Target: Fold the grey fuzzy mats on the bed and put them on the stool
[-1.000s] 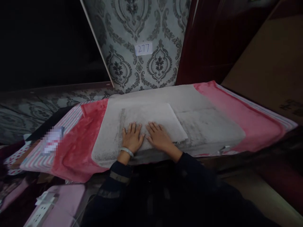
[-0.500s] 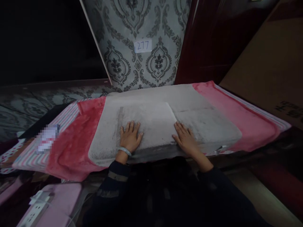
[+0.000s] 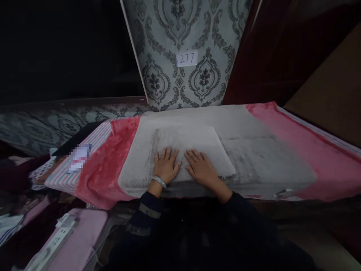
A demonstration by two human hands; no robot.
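Observation:
A grey fleecy cloth [image 3: 254,150] lies spread over a pink blanket [image 3: 98,169] on a table. On its left part sits a folded grey piece [image 3: 188,143], squared up. My left hand [image 3: 166,165], with a pale bangle on the wrist, lies flat on the near edge of the folded piece, fingers stretched out. My right hand [image 3: 201,167] lies flat beside it, fingers spread, almost touching the left hand. Neither hand holds anything.
A damask-patterned panel with a paper label reading 277 [image 3: 186,58] stands behind the table. A striped cloth [image 3: 93,137] shows under the blanket at left. A white power strip [image 3: 53,242] lies on a pink surface at lower left. Brown board [image 3: 332,86] leans at right.
My right hand slid right along the folded piece's near edge, then came back left beside my left hand. The left hand stayed put. The view shifted a little.

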